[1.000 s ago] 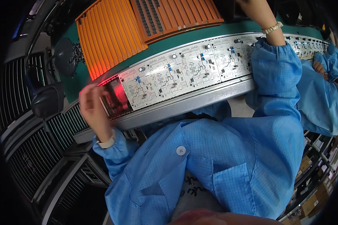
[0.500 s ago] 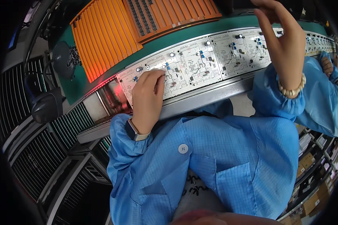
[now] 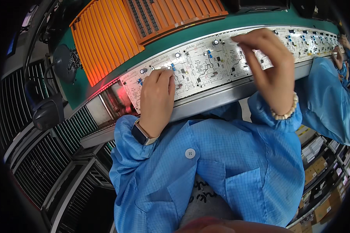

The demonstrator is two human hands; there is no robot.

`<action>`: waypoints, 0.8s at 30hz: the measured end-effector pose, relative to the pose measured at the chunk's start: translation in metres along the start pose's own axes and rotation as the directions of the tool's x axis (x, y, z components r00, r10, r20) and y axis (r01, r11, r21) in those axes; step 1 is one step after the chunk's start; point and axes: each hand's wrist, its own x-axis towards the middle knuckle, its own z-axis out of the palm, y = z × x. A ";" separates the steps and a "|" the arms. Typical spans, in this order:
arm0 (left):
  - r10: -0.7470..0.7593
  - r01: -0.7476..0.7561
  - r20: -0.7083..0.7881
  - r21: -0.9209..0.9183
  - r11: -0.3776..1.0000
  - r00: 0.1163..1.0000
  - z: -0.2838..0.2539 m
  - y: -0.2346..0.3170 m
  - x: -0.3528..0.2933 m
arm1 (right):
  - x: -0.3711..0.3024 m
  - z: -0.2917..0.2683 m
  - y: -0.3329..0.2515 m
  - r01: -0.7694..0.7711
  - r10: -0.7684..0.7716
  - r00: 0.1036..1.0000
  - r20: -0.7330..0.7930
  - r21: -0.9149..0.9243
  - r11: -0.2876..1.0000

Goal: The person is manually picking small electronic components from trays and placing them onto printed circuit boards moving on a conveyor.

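Note:
A row of white circuit boards (image 3: 198,87) fitted with small parts lies along a metal conveyor rail (image 3: 217,91) in front of me. My left hand (image 3: 157,97) rests over the leftmost boards with its fingers drawn together low over the surface. Whatever its fingertips hold, if anything, is hidden. My right hand (image 3: 270,64) hovers above the middle boards, slightly blurred. Its thumb and forefinger are brought close together, and I cannot make out what is between them. Upright black capacitors (image 3: 216,42) and blue parts (image 3: 209,54) stand on the boards near both hands.
Behind the rail, an orange ribbed tray (image 3: 105,40) and another orange tray with rows of black parts (image 3: 144,19) lie on a green mat (image 3: 175,38). A black bin (image 3: 262,4) stands farther back. Slotted racks (image 3: 31,171) fill the left; another person's sleeve (image 3: 322,97) is at right.
My right hand has come leftward and down from the far side to over the boards, its thumb and forefinger closing together. My left hand has shifted slightly to the right.

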 end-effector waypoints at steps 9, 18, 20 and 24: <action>0.027 -0.022 0.059 -0.074 0.997 0.998 -0.009 0.010 0.006 | -0.016 0.043 0.009 -0.275 0.257 0.944 0.209 0.058 0.960; -0.012 0.008 -0.093 -0.041 0.999 0.996 -0.039 -0.026 -0.004 | -0.012 0.075 0.013 -0.312 0.319 0.936 0.149 -0.066 0.948; 0.034 -0.030 -0.149 0.032 0.999 0.988 -0.051 -0.035 -0.003 | -0.010 0.075 0.010 -0.312 0.326 0.934 0.147 -0.112 0.944; 0.004 0.005 -0.188 0.045 0.999 0.982 -0.080 -0.059 0.013 | -0.008 0.078 0.002 -0.167 0.213 0.968 0.130 -0.300 0.939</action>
